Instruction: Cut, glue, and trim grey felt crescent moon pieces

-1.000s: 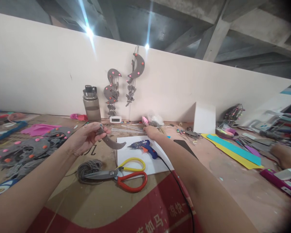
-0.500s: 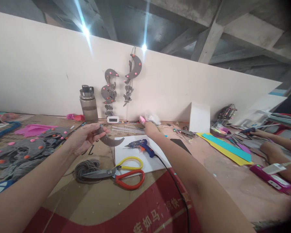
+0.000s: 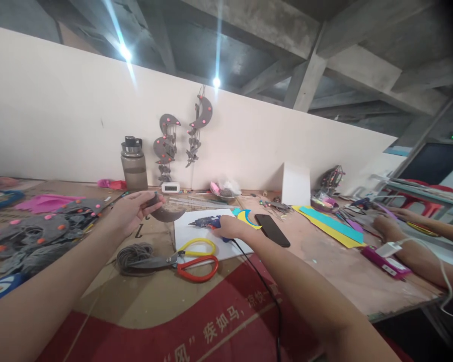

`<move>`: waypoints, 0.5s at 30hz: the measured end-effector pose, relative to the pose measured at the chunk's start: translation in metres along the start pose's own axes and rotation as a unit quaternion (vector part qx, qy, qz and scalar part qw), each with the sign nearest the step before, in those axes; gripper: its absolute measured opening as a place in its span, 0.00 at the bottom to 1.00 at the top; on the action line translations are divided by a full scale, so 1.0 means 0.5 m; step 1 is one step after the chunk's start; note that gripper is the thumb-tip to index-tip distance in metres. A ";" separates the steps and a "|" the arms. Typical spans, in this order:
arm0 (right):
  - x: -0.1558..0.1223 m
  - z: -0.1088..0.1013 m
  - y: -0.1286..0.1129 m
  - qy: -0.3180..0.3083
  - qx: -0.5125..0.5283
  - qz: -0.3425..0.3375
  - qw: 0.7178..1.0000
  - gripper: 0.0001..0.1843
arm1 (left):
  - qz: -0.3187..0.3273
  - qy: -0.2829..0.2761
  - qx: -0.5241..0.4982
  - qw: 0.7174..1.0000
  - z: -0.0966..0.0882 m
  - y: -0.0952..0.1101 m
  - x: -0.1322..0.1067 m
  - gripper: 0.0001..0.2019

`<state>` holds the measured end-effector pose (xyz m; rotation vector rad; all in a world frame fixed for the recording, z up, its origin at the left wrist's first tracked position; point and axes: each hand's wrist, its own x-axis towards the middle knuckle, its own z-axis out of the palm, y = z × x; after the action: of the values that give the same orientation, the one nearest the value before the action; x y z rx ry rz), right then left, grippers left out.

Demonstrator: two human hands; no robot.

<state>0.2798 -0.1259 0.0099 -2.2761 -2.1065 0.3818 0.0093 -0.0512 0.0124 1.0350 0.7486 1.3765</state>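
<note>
A: What are the left fingers [image 3: 155,200] doing?
B: Pinching one end of a grey crescent [image 3: 168,215]. The left hand [image 3: 134,211] holds it over the cardboard [image 3: 136,306], its free tip near the white paper [image 3: 184,241].
A: And the right hand [image 3: 230,228]?
B: It lies over the handle of the glue gun [image 3: 203,221], on the paper. The palm hides the fingers' grip, so I can't tell how tightly they close.
A: What sits close by?
B: The scissors [image 3: 170,260] lie nearer the person, blades across the yarn [image 3: 126,259]. Just past the right wrist are a yellow cutout [image 3: 246,218] and a phone [image 3: 272,230].
A: Further out?
B: At the left, a pile of dotted grey pieces [image 3: 49,231]. At the back of the worktop [image 3: 305,271], a bottle [image 3: 133,170] and a clock [image 3: 170,188]; above them, crescent hangings [image 3: 203,111] against the white panel [image 3: 60,110]. At the far right, a co-worker's hands [image 3: 388,227] beyond a pink power strip [image 3: 385,262].
</note>
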 end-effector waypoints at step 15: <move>0.064 -0.026 -0.085 0.280 0.342 -0.060 0.895 0.21 | 0.064 -0.025 0.049 0.996 0.007 -0.012 -0.004 0.12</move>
<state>0.2427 -0.0883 0.0246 -1.5874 -1.4886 0.3333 0.0149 -0.0529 0.0079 1.2067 0.7294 1.4284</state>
